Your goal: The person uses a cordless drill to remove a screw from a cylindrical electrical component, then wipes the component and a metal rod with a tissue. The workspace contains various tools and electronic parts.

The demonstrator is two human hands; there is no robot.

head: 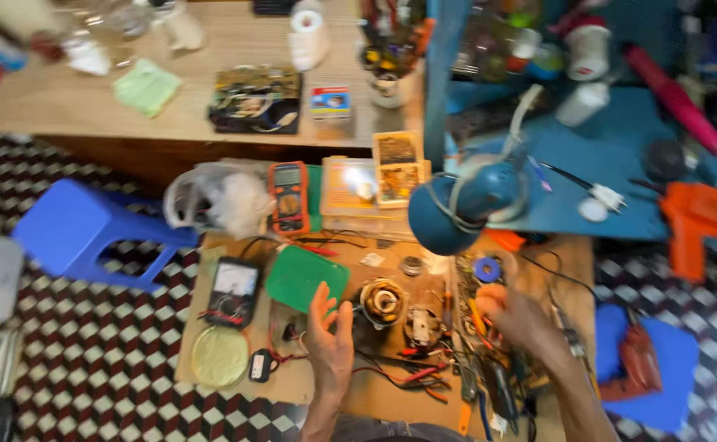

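- The left hand point(330, 340) is raised edge-on above the low wooden table point(211, 360), fingers straight and spread apart, its grip open and holding nothing.
- Just right of that hand sits a round motor part with copper windings point(382, 300), close to the fingertips but not touching them.
- A 2nd, greyer round metal part point(421, 325) lies just beside the copper one, between the 2 hands.
- The right hand point(512, 317) reaches down into a clutter of small tools and wires point(481, 360) on the right part of the table; it is blurred, so I cannot tell whether its grip is closed on anything.
- Red and black leads point(408, 378) trail across the wood below the 2 round parts.
- A green rounded mat point(305, 278) lies just above the left hand, tilted.
- Left of the mat is a black analogue meter point(234, 290), with a round yellowish dish point(219, 356) below it.
- An orange digital meter point(288, 196) stands near the table's far edge, beside a crumpled clear plastic bag point(215, 200).
- A blue desk lamp point(465, 205) hangs over the table's upper right.
- A blue plastic stool point(80, 229) stands on the chequered floor point(96, 368) at left.
- An orange tool point(694, 221) lies on a blue surface point(620, 155) at far right.
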